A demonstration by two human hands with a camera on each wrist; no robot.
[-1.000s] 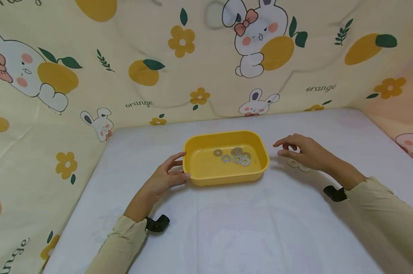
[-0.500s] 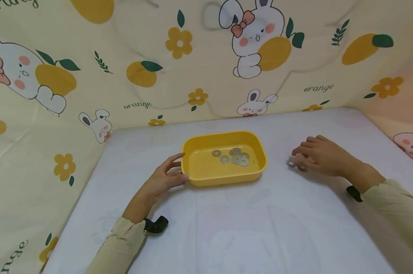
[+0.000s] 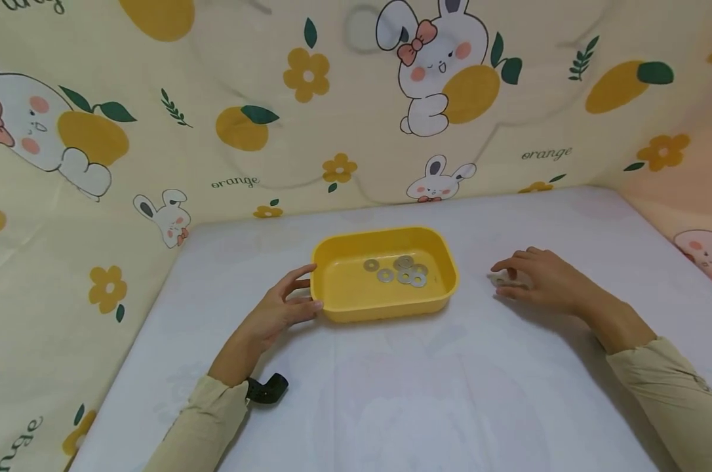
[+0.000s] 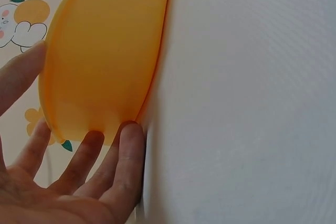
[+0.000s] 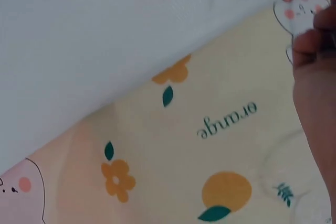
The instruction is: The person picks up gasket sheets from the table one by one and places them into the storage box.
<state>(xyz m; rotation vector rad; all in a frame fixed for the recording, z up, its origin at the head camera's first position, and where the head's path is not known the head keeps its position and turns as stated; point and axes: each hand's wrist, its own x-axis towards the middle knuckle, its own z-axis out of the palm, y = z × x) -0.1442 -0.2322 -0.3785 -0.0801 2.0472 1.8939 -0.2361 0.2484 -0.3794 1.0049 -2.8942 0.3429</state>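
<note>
A yellow plastic box (image 3: 385, 305) stands on the white table. Several flat metal washers (image 3: 385, 275) lie inside it, some overlapping. My left hand (image 3: 273, 314) touches the box's left end with spread fingertips; in the left wrist view, the fingers (image 4: 131, 150) meet its end wall. To the right of the box, my right hand (image 3: 547, 282) is low over the loose washers (image 3: 500, 278), with thumb and index finger on either side of them. Whether it pinches one is unclear. Only part of my right hand (image 5: 317, 72) shows at the edge of the right wrist view, without the washers.
A cream cloth (image 3: 356, 118) printed with rabbits and oranges hangs behind and beside the table (image 3: 391, 393). A black wrist device (image 3: 267, 389) sits by my left cuff.
My right hand has moved right from beside the box and come down over the loose washers, which are now partly covered by its fingers. The left hand stays at the box.
</note>
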